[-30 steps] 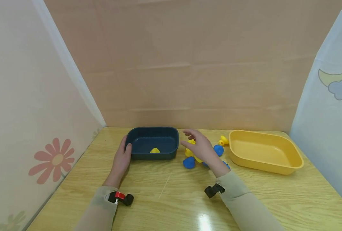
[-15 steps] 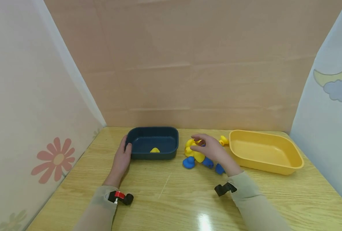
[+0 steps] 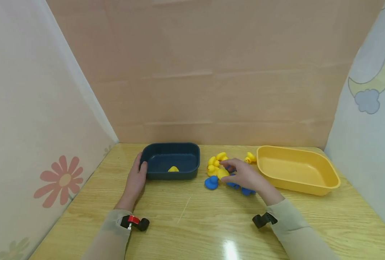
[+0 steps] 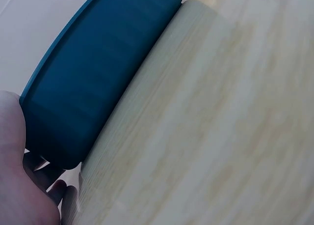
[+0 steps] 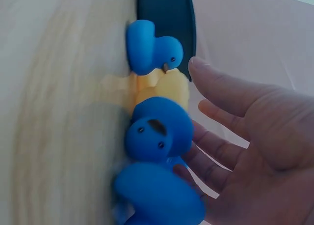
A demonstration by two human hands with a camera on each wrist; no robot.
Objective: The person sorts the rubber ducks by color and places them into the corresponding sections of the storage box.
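Note:
In the head view my left hand holds the left end of a dark blue tub, thumb at the rim and fingers along the outer side. One yellow rubber duck shows inside it. My right hand hovers over a pile of small rubber ducks, thumb and fingers apart. Yellow ducks lie left of its fingertips. A blue duck sits at the front left of the pile. The right wrist view shows another blue duck beside the fingers, with nothing gripped. The hand partly hides other blue ducks in the head view.
A yellow tub stands at the right of the wooden table. One yellow duck lies against its left end. A paper-covered wall rises behind, with printed cloth panels at both sides.
My right hand has moved right and toward me, from beside the dark blue tub to over the ducks, uncovering yellow ones. My left hand stays on the tub.

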